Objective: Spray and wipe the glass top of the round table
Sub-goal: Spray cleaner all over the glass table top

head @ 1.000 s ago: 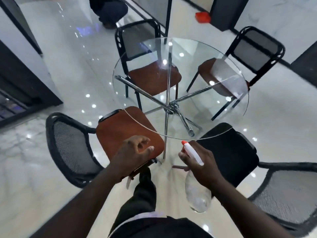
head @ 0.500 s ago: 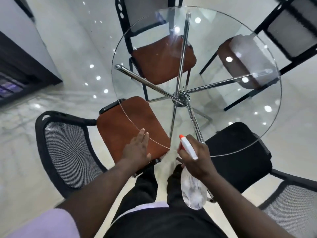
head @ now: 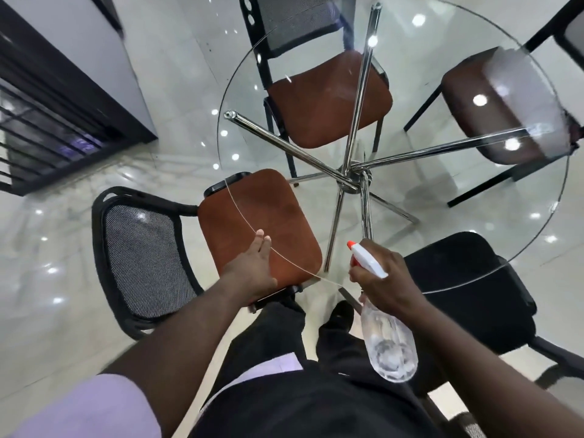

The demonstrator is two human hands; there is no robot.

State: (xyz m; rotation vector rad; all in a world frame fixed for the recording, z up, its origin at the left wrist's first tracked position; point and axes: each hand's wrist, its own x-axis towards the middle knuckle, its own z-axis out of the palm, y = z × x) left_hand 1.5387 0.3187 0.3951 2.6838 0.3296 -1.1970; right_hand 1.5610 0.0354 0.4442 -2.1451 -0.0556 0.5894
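The round clear glass table top [head: 448, 197] on crossed chrome legs [head: 350, 175] fills the upper right of the head view. My right hand [head: 384, 279] grips a clear spray bottle [head: 387, 339] with a white head and orange nozzle, held at the table's near edge with the nozzle pointing up over the glass. My left hand [head: 254, 268] is flat and empty, fingers extended, its fingertips at the glass rim above a brown chair seat. No cloth is visible.
Brown-seated chairs stand at the near left [head: 259, 229], far middle [head: 325, 99] and far right [head: 493, 112]; a black-seated chair [head: 467, 289] is at the near right. A dark barred frame [head: 47, 131] lines the left wall. The floor is glossy marble.
I have stepped closer, so the table now looms larger. My left hand went from loosely curled to flat and reached the glass rim. The bottle rose slightly toward the edge.
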